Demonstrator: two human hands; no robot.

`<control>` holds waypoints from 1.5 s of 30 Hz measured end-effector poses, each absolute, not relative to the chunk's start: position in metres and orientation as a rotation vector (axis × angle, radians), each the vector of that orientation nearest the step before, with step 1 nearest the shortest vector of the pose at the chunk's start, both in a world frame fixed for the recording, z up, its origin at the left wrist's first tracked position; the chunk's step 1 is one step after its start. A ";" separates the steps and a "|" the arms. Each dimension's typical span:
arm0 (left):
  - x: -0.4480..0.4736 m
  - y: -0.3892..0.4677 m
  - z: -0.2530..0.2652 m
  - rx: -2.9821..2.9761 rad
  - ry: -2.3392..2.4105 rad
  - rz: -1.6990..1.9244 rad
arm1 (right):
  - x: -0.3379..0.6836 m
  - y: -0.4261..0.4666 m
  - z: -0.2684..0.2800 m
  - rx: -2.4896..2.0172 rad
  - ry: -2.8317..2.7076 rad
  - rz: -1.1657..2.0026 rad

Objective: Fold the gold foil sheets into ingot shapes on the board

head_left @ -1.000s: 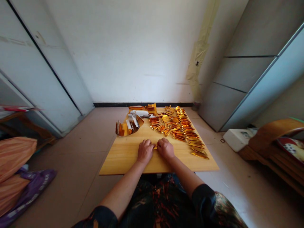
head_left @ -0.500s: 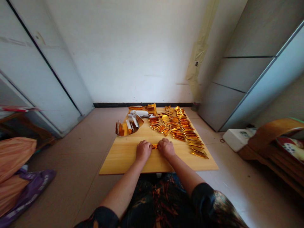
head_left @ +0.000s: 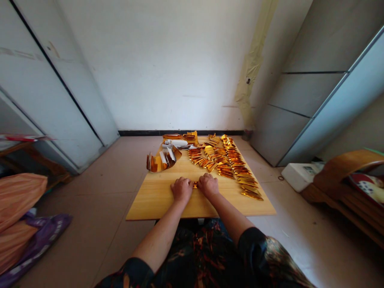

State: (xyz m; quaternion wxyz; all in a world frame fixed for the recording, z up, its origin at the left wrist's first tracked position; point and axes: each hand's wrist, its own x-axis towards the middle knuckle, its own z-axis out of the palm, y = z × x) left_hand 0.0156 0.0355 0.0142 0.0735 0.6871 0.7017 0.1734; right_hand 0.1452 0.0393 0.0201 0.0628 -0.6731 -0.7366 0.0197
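Note:
Between my two hands, low over the wooden board, is a small piece of gold foil paper (head_left: 195, 185). My left hand (head_left: 182, 189) has its fingers closed on the left end of it. My right hand (head_left: 208, 185) grips the right end, fingers bent and knuckles up. Only a short shiny middle strip shows; the fingers cover the rest. Beyond the hands, rows of folded gold paper pieces (head_left: 220, 160) spread over the right half of the board (head_left: 150, 202).
Curled gold sheets (head_left: 162, 161) lie at the board's left side. White paper or wrapping (head_left: 177, 143) sits behind them, beside more gold sheets (head_left: 190, 137). A grey cabinet (head_left: 300, 96) stands right, with a white box (head_left: 297, 176) near a wooden seat (head_left: 345, 180). Bags (head_left: 39, 236) lie left.
The hands have come slightly closer together, so less of the gold foil paper shows between them. Both keep their hold on it.

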 end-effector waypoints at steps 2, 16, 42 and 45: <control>0.016 0.034 0.015 2.048 2.118 0.516 | 0.145 0.039 0.020 -2.039 -2.226 0.064; 0.021 0.038 0.015 2.044 2.158 0.490 | 0.138 0.039 0.029 -2.119 -2.177 0.128; 0.029 0.032 0.005 2.068 2.234 0.554 | 0.138 0.041 0.029 -2.239 -1.938 0.275; 0.028 0.030 0.006 2.087 2.227 0.578 | 0.140 0.039 0.021 -2.141 -1.990 0.189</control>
